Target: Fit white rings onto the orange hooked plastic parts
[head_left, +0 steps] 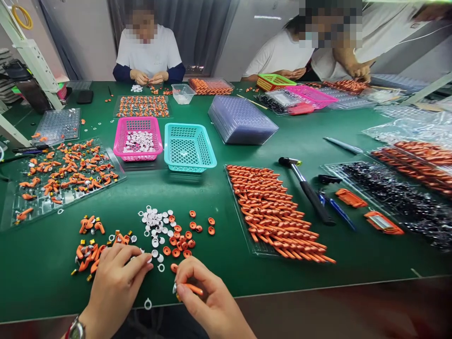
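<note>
My right hand (208, 296) pinches an orange curved part (194, 289) with a small silver and yellow piece at its end, near the table's front edge. My left hand (120, 278) has its thumb and index fingertips together beside the white discs (155, 223); whatever lies between them is too small to make out. Orange round caps (181, 242) are scattered to the right of the discs. Left of and partly behind my left hand is a loose pile of orange curved parts (84, 254) with yellow and metal ends. A white ring (148, 303) lies at the front edge.
Behind stand a pink basket (138, 157) holding white pieces and a turquoise basket (190, 165). Rows of orange sticks (275, 212), a hammer (307, 188) and blue pliers (341, 212) lie right. A filled tray (67, 174) is left. People work across the green table (226, 278).
</note>
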Available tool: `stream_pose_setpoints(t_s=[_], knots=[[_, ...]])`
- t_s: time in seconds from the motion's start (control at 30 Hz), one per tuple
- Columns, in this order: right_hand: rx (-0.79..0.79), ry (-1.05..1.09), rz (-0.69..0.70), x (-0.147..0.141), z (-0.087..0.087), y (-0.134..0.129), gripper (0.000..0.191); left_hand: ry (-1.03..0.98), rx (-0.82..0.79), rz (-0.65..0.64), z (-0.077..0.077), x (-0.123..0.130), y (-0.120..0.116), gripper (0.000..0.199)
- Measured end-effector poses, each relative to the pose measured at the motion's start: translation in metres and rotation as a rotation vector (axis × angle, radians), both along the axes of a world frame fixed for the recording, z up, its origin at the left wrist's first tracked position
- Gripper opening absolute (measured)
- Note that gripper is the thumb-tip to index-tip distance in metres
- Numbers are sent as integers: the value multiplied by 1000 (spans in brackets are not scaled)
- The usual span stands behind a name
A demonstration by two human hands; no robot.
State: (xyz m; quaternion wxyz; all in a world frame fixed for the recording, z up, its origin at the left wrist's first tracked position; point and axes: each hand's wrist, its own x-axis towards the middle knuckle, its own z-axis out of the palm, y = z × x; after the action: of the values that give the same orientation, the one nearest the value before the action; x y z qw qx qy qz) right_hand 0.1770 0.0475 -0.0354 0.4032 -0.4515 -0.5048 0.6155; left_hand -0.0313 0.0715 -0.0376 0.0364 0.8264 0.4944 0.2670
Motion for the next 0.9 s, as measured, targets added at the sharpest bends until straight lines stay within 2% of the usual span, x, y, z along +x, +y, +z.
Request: stream_pose_setpoints(t_s=[0.27,0.4,0.5,0.57,0.67,0.77,0.9], knots=[[-45,57,2,-3,1,1,20,78,33,5,5,4,1,17],[-91,53,7,-4,1,1,21,16,64,10,6,2,1,17],[-102,25,22,-5,3,2,22,-104,64,-63,8,2,-3,14],[-76,2,25,-6,4,3,22,-203,32,-116,11,4,-9,11],[-10,-62,18,-9,4,3,19,-290,-13,-102,15,8,-19,9],[33,-127,26,-12,4,2,17,-308,22,-80,16,12,-27,10],[86,-190,30,-14,5,1,17,-299,57,-131,16,15,-29,5]])
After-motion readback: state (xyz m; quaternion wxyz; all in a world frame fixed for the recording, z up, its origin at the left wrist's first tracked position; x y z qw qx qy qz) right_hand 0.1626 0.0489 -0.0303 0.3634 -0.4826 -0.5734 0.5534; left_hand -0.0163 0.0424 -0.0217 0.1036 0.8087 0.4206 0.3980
